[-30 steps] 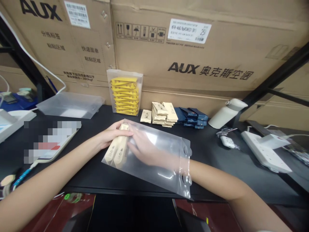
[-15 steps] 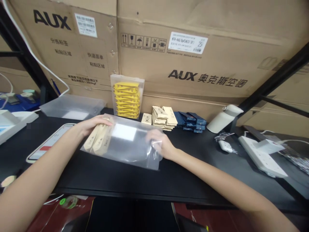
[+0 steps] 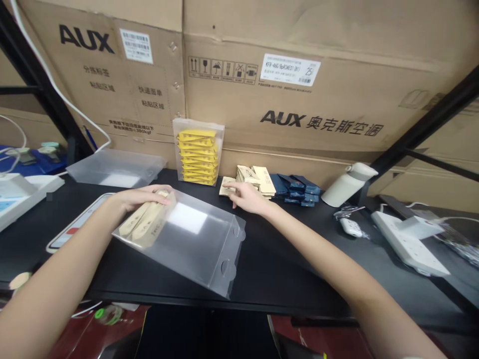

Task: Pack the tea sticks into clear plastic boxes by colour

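My left hand [image 3: 147, 197] is wrapped over the closed end of a clear plastic box [image 3: 198, 252], which lies tilted on the table. Inside that end, under my fingers, sit a few beige packets [image 3: 147, 224]. The box's open end, with its cut-out flaps, points right and toward me. My right hand [image 3: 247, 198] is at the beige packet stack [image 3: 265, 180], thumb and forefinger apart. Its forefinger reaches over a single beige packet [image 3: 226, 186] left of the stack; whether it touches is hard to tell.
A clear box of yellow packets [image 3: 198, 157] stands against the cardboard carton [image 3: 318, 30]. Dark blue packets [image 3: 295, 189] lie beside the beige ones. Another clear box [image 3: 112, 167] and a phone [image 3: 77, 224] are at left; a white bottle [image 3: 348, 184] and a power strip [image 3: 407, 244] at right.
My right hand has left the box's open end and moved up to the beige packets. The box has turned, its open end swinging down toward me; my left hand stays on it.
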A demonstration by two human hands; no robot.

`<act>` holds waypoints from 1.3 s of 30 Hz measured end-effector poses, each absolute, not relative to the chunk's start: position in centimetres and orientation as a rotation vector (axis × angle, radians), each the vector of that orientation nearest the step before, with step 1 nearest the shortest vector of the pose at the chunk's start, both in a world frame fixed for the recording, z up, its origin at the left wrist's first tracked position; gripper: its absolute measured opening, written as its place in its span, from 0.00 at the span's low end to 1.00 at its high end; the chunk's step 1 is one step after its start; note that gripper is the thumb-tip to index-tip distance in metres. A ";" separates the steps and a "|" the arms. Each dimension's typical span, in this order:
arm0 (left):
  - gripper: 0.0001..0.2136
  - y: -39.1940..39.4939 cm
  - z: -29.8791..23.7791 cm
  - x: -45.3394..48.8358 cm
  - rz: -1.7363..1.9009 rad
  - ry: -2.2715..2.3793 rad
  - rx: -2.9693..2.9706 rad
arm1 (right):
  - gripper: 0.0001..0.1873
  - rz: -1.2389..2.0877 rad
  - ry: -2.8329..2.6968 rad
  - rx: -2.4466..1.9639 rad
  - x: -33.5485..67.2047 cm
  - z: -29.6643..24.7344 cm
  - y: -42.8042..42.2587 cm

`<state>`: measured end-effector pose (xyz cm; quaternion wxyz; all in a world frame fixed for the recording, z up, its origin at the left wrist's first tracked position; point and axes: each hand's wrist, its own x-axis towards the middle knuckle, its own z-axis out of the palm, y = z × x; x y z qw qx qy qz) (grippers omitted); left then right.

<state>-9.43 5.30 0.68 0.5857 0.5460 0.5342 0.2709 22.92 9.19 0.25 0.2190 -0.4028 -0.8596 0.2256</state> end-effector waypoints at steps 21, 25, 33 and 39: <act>0.19 6.1 0.4 -10.1 0.747 1.231 1.300 | 0.22 0.317 -2.484 -1.220 32.4 -0.8 3.5; 0.18 6.9 -0.1 -10.4 0.809 1.231 1.283 | 0.19 0.228 -2.565 -1.292 34.1 -0.1 3.4; 0.16 6.9 0.1 -9.7 0.810 1.250 1.272 | 0.15 0.779 -2.374 -1.407 37.6 1.7 3.2; 0.16 6.7 0.1 -8.9 0.850 1.284 1.249 | 0.23 1.039 -1.982 -1.119 38.9 1.6 3.8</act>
